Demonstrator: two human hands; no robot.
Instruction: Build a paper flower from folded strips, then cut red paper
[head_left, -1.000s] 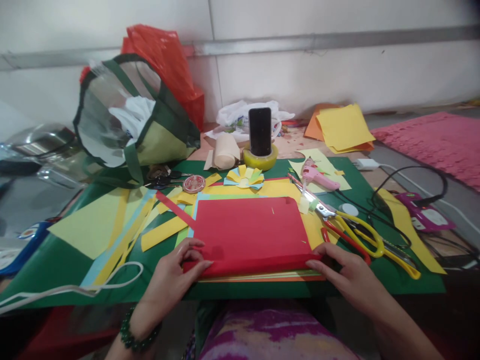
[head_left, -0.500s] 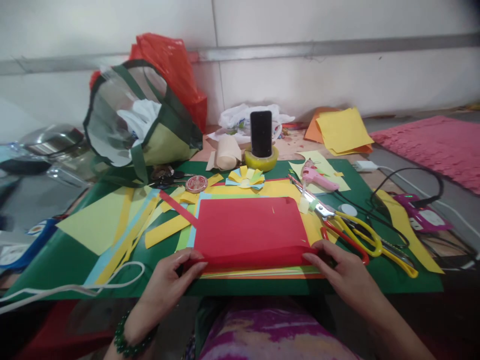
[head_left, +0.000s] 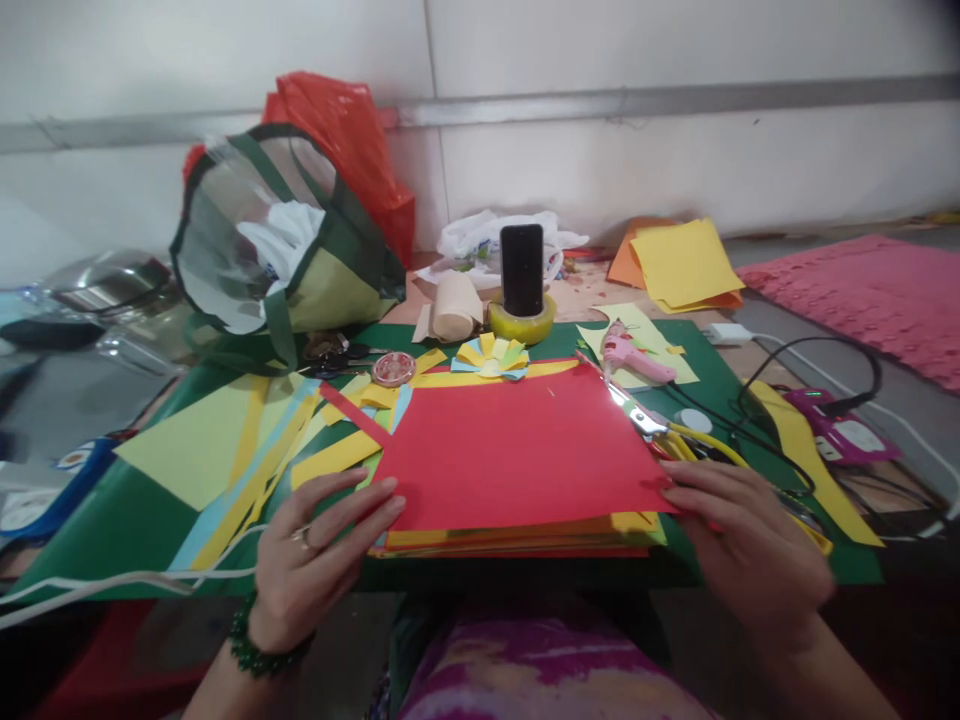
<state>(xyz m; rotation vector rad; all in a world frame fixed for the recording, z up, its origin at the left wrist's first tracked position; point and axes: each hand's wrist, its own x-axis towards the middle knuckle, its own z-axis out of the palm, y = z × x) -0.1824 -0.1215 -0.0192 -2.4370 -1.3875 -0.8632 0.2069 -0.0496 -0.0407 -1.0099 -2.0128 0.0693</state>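
A red paper sheet [head_left: 517, 450] lies flat on top of a stack of yellow and orange sheets [head_left: 525, 535] on the green mat [head_left: 112, 520]. My left hand [head_left: 315, 545] rests at the sheet's near left corner, fingers stretched out and flat, a ring on one finger. At the near right corner is my right hand [head_left: 750, 545], fingers spread, fingertips touching the red edge. Neither hand grips anything.
Yellow-handled scissors [head_left: 697, 440] and a pink glue gun [head_left: 630, 352] lie right of the stack. Behind it sit a paper flower [head_left: 491, 357], a phone standing in a tape roll [head_left: 522, 270], a green bag [head_left: 270, 240]. Yellow and blue paper strips [head_left: 247, 450] lie left; cables [head_left: 817, 370] right.
The folded near edge of the red sheet has been let go and the sheet now lies unfolded and larger. Both hands opened and drew back toward me.
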